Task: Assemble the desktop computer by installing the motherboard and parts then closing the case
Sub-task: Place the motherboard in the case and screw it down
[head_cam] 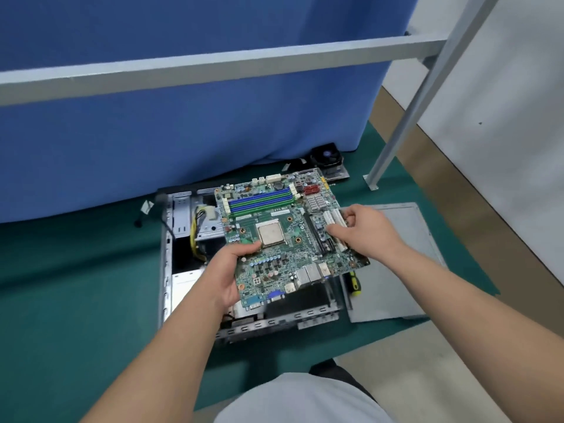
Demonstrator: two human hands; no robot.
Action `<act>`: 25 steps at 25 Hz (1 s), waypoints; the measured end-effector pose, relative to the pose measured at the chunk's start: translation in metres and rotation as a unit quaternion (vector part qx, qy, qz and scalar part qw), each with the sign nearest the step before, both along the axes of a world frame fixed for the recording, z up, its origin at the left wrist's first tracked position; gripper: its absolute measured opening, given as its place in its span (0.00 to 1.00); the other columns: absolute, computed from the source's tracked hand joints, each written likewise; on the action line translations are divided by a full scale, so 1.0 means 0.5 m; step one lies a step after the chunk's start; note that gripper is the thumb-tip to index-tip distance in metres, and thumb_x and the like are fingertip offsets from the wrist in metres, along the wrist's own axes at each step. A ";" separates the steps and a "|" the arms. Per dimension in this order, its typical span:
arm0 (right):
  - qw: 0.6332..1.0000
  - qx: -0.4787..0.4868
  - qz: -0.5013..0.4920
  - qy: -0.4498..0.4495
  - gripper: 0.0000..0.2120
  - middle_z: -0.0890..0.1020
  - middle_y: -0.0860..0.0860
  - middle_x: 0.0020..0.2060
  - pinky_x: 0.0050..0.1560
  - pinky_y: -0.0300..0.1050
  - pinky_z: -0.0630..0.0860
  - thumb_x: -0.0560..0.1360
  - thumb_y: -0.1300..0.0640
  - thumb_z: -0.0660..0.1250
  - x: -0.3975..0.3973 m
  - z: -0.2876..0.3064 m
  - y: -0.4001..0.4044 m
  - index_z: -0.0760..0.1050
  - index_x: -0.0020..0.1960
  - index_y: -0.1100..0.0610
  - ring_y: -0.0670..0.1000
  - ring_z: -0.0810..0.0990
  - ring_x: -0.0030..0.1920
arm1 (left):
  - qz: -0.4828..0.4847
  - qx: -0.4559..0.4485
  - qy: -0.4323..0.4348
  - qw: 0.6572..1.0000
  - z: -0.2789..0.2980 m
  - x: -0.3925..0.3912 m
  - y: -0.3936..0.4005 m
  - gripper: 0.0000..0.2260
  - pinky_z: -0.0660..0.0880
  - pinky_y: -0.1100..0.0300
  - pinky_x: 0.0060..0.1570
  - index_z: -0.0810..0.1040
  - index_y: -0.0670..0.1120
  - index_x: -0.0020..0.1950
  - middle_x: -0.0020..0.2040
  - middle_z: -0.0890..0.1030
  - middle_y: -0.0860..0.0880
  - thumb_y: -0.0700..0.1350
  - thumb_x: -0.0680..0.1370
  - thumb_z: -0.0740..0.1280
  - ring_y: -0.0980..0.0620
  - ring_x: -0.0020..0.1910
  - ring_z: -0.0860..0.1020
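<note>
While both hands carry the motherboard (287,236) above the open case (244,326), we judge the task to be at its seating step.

Our left hand (227,277) grips the board's near-left edge, thumb curled onto its face beside the CPU socket (271,235); our right hand (361,232) pinches the right edge at the white expansion slots (335,222). The board hangs tilted, not yet down, right over the case, which lies on the green mat (76,300). Its port edge (274,296) faces us, toward the case's near wall, so we judge the next move lowers that edge first into the rear openings. The left hand is nearer that edge. The side panel (399,270), a screwdriver (354,283) and a cooler fan (326,157) lie to the right.
</note>
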State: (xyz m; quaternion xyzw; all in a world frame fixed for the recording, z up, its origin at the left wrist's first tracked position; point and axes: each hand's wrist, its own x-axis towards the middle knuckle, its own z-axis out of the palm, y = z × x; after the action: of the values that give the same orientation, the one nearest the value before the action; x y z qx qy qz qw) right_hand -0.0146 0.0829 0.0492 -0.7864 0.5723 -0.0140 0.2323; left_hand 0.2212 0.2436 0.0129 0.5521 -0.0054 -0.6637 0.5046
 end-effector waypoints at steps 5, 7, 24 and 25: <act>0.974 -0.116 0.184 -0.059 0.29 0.72 0.50 0.72 0.73 0.56 0.69 0.82 0.35 0.56 0.084 0.025 0.159 0.66 0.77 0.51 0.51 0.69 0.72 | 0.019 0.012 -0.017 1.000 -0.007 0.081 0.090 0.21 0.82 0.50 0.34 0.80 0.38 0.58 0.44 0.87 0.41 0.40 0.66 0.76 0.42 0.39 0.86; 0.944 -0.110 0.305 -0.057 0.27 0.75 0.47 0.69 0.72 0.51 0.70 0.82 0.35 0.54 0.101 0.037 0.218 0.70 0.74 0.48 0.47 0.71 0.70 | 0.023 0.017 -0.016 0.999 -0.009 0.102 0.115 0.20 0.82 0.50 0.34 0.80 0.37 0.58 0.42 0.87 0.41 0.40 0.67 0.76 0.42 0.37 0.86; 0.928 -0.068 0.358 -0.079 0.20 0.77 0.49 0.56 0.56 0.44 0.73 0.82 0.46 0.64 0.137 0.038 0.316 0.74 0.70 0.55 0.47 0.73 0.55 | 0.066 -0.111 0.148 0.981 0.007 0.104 0.147 0.32 0.73 0.37 0.66 0.82 0.45 0.67 0.67 0.79 0.38 0.64 0.71 0.74 0.36 0.64 0.79; 0.929 -0.061 0.354 -0.089 0.19 0.76 0.48 0.55 0.54 0.43 0.72 0.82 0.46 0.64 0.138 0.045 0.319 0.73 0.69 0.55 0.46 0.72 0.53 | 0.058 -0.124 0.169 0.976 0.011 0.101 0.146 0.33 0.72 0.37 0.67 0.80 0.44 0.69 0.69 0.78 0.37 0.66 0.73 0.72 0.36 0.66 0.78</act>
State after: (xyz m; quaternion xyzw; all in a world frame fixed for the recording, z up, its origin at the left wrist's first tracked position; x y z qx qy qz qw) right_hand 0.0544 0.2426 0.0719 -0.9461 0.2314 -0.0360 0.2238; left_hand 0.2718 0.3167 0.0182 0.3642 0.0303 -0.7111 0.6006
